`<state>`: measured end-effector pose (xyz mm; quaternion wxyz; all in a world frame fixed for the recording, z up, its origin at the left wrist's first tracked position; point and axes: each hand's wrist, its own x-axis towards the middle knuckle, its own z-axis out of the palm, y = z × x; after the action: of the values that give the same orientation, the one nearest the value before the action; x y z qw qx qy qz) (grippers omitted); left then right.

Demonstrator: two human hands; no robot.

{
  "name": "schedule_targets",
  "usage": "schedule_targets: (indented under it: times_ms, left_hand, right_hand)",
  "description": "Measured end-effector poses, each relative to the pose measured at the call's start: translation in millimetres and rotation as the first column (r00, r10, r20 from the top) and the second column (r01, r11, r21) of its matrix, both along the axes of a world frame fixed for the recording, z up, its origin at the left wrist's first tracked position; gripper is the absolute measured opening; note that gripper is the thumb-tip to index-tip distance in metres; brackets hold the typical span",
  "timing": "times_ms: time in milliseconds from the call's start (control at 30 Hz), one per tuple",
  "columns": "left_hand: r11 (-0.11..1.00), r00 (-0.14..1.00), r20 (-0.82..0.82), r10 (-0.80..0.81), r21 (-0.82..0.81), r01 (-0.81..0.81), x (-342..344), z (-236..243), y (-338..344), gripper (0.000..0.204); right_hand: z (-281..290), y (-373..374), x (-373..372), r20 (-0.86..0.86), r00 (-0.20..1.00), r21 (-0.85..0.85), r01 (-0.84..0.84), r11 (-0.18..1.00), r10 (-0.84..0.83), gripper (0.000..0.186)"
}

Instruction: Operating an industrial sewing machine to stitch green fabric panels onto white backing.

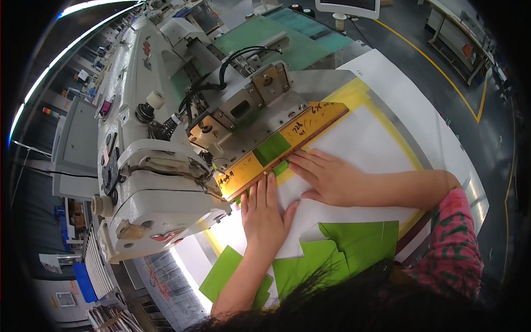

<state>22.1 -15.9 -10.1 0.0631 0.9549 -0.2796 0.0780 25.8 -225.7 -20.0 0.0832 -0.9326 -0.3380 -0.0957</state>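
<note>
My left hand lies flat, its outstretched fingertips against the front edge of a long yellow clamp plate on the sewing machine. To its right, my right hand is also flat, fingers extended toward the same edge. Between the two sets of fingertips a narrow strip of green material shows at the plate's edge; the rest of it is hidden. Neither hand grasps anything. Nearer my body lie cut green pieces, and another green piece is partly under my left forearm.
The white work surface carries yellow tape along its borders. A bright lamp glows by the machine head, left of my left hand. Black cables run over the clamp mechanism. Farther back stand a green-topped table and a monitor.
</note>
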Motion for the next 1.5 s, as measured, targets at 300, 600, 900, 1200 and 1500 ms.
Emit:
schedule_targets:
  times_ms: [300,600,900,1200,1500]
  left_hand:
    - [1.000,0.999,-0.040,-0.009,-0.019,0.008,-4,3,5,0.071]
    - [0.999,0.999,0.022,-0.038,-0.029,0.039,-10,9,5,0.064]
    - [1.000,1.000,0.024,-0.011,-0.013,0.011,-15,10,7,0.064]
    - [0.997,1.000,0.013,0.024,-0.069,-0.023,-15,9,5,0.062]
    - [0.999,0.999,0.036,0.023,-0.046,-0.022,-19,9,5,0.061]
  right_hand:
    - [4,-1,-7,-0.026,0.999,0.039,0.033,0.999,-0.032,0.063]
    - [0,1,-7,-0.051,0.999,0.036,0.022,0.999,-0.020,0.062]
    - [2,3,-7,-0.014,1.000,0.056,0.000,0.998,0.001,0.062]
    - [1,5,-10,-0.022,0.999,0.030,0.035,0.999,-0.034,0.063]
    - [0,3,-10,-0.103,0.994,0.062,0.036,0.997,-0.029,0.064]
